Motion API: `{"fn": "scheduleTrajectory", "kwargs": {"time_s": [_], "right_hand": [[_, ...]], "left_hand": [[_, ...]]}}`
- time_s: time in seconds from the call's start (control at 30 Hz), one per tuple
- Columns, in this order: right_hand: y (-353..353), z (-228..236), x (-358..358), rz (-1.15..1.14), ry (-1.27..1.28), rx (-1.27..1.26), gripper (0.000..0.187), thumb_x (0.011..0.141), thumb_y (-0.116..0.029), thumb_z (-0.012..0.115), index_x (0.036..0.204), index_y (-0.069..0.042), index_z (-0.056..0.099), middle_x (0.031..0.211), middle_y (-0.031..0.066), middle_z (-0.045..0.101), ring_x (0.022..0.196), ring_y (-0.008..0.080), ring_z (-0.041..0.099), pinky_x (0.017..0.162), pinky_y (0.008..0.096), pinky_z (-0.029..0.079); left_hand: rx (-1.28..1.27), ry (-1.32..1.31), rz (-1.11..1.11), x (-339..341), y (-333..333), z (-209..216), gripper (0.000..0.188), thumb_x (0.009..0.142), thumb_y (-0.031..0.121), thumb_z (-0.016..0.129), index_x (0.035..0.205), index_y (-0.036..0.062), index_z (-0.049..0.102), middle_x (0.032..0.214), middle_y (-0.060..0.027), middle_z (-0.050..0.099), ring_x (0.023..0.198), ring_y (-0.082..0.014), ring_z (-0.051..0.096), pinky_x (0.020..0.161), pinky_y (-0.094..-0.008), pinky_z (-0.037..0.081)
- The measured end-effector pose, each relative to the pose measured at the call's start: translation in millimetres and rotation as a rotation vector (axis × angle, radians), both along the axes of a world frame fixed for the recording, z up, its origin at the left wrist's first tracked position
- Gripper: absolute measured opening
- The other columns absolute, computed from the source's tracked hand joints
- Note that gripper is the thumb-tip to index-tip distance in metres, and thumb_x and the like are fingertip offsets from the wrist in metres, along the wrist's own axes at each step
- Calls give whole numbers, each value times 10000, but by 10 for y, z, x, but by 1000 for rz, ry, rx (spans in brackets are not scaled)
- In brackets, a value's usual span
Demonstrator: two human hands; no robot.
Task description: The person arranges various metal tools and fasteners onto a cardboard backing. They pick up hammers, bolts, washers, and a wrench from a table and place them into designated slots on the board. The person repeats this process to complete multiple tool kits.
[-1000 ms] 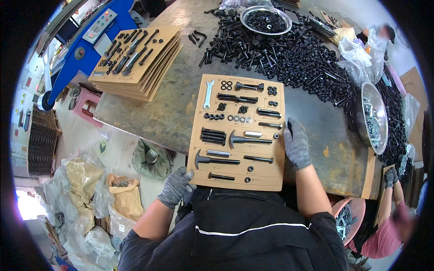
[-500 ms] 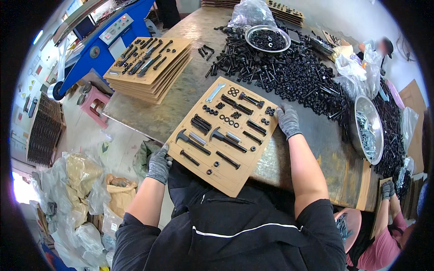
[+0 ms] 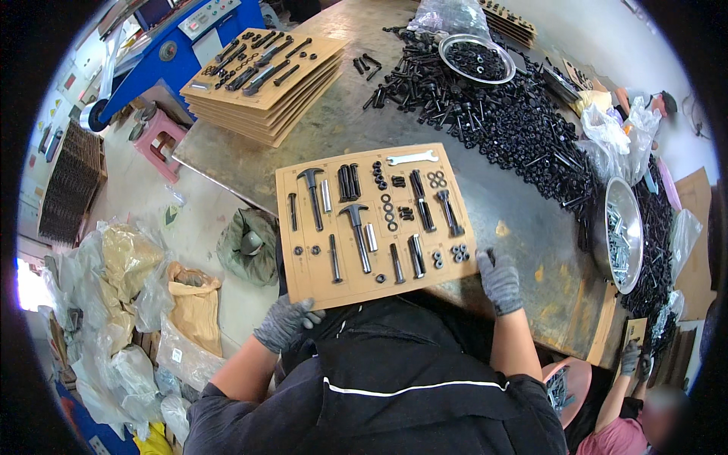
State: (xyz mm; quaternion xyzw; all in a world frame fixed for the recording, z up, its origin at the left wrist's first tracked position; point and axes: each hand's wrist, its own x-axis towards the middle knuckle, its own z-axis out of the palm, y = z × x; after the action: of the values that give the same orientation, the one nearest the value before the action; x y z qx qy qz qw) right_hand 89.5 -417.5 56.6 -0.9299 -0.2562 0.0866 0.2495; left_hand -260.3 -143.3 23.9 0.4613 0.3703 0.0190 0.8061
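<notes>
In front of me a tan cardboard panel lies tilted over the table's near edge. Fixed to it are black bolts, T-headed pins, nuts, washers, grey metal sleeves and an open-ended wrench along the far edge. My left hand, in a grey glove, has its fingers curled at the panel's near left corner. At the near right corner my gloved right hand grips the edge, its fingers close together. The undersides of both grips are hidden.
Similar panels are stacked at the table's far left. A heap of black bolts and nuts spreads on the right, with a steel bowl on it and another bowl nearby. A co-worker's gloved hands are at lower right.
The panel has turned counterclockwise, bringing its wrench corner to the far right. My left hand has moved down to its near left corner, and my right hand down to its near right corner.
</notes>
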Motion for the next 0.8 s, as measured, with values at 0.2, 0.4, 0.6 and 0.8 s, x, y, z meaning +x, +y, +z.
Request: {"fn": "scheduleTrajectory", "kwargs": {"time_s": [0.2,0.4,0.6,0.8], "right_hand": [[156,-3,169,96,-8,-12,266,935,-269,553,949,-21,650,865,225,651,820,384,625,745,444,478],[1209,199,715,274,-197,140,333,947,-310,511,1181,-97,615,1150,190,626,1090,361,573,944,426,447],[2100,-8,1103,424,-129,-102,339,923,-279,554,1195,-87,622,1179,167,630,1117,331,578,958,407,446],[2333,-39,1240,372,149,-143,251,872,-180,616,1079,-50,674,1010,172,687,937,314,647,853,369,489]], "left_hand": [[181,70,221,-211,412,-205,497,789,454,750,985,21,605,712,-48,642,556,-109,582,497,-208,458],[-92,-185,574,12,435,-408,319,882,243,688,1093,46,554,852,-35,618,588,-105,542,465,-195,424],[155,-190,176,362,16,-246,479,878,258,668,1259,51,465,1129,-104,594,946,-171,628,611,-251,557],[281,-397,149,500,48,-439,622,802,266,758,1287,34,445,1188,-105,586,957,-207,646,663,-290,579]]}}
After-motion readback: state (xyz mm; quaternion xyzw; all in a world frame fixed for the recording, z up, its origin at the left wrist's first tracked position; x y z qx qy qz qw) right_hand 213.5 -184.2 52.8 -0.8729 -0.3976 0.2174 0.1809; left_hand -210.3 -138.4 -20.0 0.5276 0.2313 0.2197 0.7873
